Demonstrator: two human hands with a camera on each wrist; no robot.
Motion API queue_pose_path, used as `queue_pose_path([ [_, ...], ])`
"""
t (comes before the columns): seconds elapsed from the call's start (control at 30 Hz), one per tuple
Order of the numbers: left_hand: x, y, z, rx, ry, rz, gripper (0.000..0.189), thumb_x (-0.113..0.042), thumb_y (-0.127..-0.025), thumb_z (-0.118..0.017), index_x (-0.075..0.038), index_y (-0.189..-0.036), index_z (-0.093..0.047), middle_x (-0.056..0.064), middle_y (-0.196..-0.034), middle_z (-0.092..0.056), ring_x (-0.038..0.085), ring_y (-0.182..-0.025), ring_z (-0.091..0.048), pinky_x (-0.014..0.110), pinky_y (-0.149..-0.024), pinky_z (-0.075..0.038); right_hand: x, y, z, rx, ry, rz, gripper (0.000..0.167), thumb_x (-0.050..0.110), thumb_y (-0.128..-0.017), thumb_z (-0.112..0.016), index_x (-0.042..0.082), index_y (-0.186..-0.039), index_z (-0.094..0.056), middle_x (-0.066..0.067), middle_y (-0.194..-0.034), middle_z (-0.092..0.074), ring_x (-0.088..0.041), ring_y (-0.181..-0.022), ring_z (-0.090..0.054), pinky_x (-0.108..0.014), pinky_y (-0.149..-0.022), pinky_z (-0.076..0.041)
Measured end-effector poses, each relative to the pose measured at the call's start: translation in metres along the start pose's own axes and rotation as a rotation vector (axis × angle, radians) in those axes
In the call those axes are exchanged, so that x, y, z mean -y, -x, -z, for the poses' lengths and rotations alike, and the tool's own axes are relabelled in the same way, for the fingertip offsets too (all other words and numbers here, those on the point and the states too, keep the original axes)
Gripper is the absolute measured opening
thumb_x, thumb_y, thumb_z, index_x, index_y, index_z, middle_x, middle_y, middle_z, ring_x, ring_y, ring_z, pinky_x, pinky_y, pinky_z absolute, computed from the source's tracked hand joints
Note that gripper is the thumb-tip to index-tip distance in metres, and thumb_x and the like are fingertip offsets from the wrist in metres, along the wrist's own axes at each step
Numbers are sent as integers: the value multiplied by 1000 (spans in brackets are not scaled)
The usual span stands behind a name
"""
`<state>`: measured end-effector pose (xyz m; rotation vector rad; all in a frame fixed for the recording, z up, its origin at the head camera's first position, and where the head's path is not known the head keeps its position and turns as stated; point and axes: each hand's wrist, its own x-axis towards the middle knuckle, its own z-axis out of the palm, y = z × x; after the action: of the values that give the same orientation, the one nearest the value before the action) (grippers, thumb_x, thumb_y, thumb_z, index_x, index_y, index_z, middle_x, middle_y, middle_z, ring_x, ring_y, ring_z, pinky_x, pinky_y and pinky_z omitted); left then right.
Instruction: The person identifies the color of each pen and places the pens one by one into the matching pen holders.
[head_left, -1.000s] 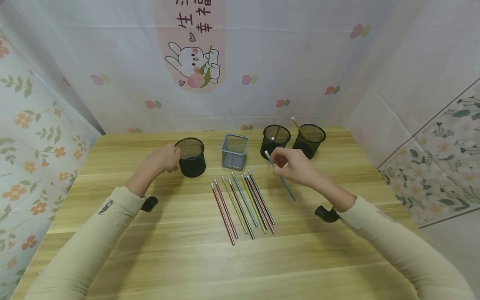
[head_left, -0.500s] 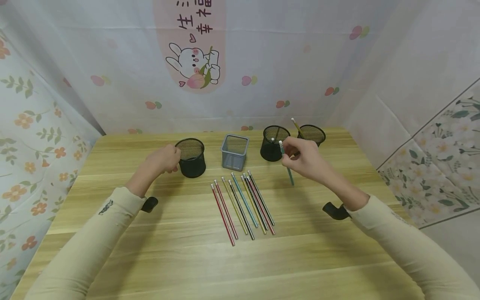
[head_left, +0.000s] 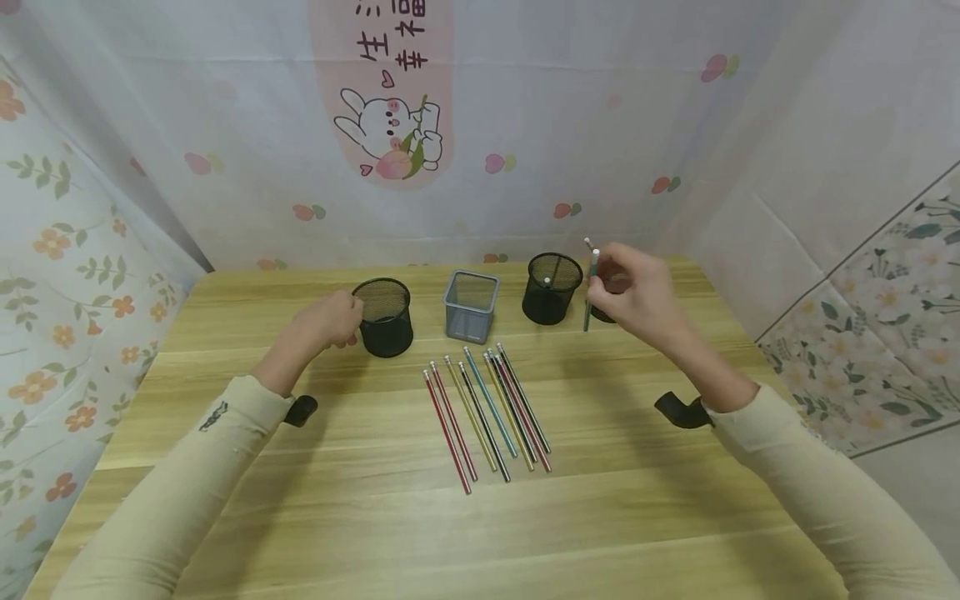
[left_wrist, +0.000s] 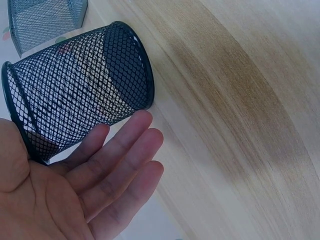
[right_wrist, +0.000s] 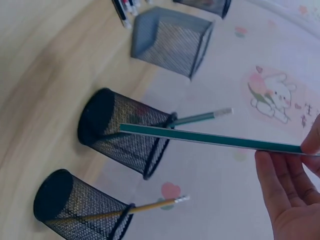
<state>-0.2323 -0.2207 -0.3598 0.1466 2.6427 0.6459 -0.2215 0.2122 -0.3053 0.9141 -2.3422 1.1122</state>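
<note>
My left hand (head_left: 330, 321) holds the near-left side of a round black mesh pencil cup (head_left: 386, 337). In the left wrist view its fingers lie along the mesh, with the thumb at the rim. My right hand (head_left: 637, 287) pinches a green pencil (right_wrist: 210, 140) near its eraser end, the lower end pointing down in front of the far-right black mesh cup (right_wrist: 82, 212). That cup, mostly hidden by the hand in the head view, holds a yellow pencil (right_wrist: 155, 205). Beside it, another black cup (head_left: 547, 304) contains a green pencil (right_wrist: 195, 119).
A grey square mesh cup (head_left: 468, 321) stands between the round black cups. Several red, yellow, black and blue pencils (head_left: 487, 408) lie roughly side by side on the wooden table (head_left: 375, 533). Printed cloth (head_left: 247, 125) hangs behind and at the sides.
My right hand has moved right and away from me, carrying the green pencil from before the third cup to the far-right cup. The pencil now stands steeper. My left hand stays put.
</note>
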Motion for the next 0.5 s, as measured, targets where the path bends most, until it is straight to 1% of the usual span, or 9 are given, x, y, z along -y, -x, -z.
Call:
queue_pose_path([
  [0.13,-1,0,0,-6,8,-2,51,-20,-111,-19,14,-140,-44,17,-93,-67,31,-76,-59,36,-61,-43,4,-7,5,-63,-2,2,13,-14,-87,-61,-3,-91,-66,-10,-87,-69,-8,-77,-65,-19,-69,-54],
  [0.2,-1,1,1,-7,11,-1,51,-20,-111,-19,14,-140,-44,17,-93,-67,32,-76,-59,36,-60,-43,10,-11,6,-95,-7,13,13,-16,-86,-60,-6,-91,-66,-14,-86,-69,-8,-78,-65,-19,-70,-53],
  [0.33,-1,0,1,-9,15,8,51,-21,-111,-19,13,-135,-48,17,-92,-67,35,-77,-59,36,-60,-43,28,-16,9,-140,-57,34,11,-21,-86,-55,-13,-90,-62,-24,-87,-65,-18,-81,-67,-19,-74,-53],
  [0.43,-1,0,1,-10,17,15,51,-21,-111,-18,12,-133,-50,17,-91,-68,35,-78,-59,36,-61,-42,38,-17,10,-158,-62,39,11,-23,-85,-54,-16,-90,-60,-28,-90,-65,-26,-82,-68,-19,-76,-53],
  [0.5,-1,1,1,-9,18,14,51,-21,-111,-18,12,-132,-51,17,-91,-68,35,-78,-60,36,-61,-42,39,-17,10,-171,-54,42,11,-24,-84,-54,-16,-89,-60,-28,-90,-65,-28,-82,-68,-19,-75,-54],
])
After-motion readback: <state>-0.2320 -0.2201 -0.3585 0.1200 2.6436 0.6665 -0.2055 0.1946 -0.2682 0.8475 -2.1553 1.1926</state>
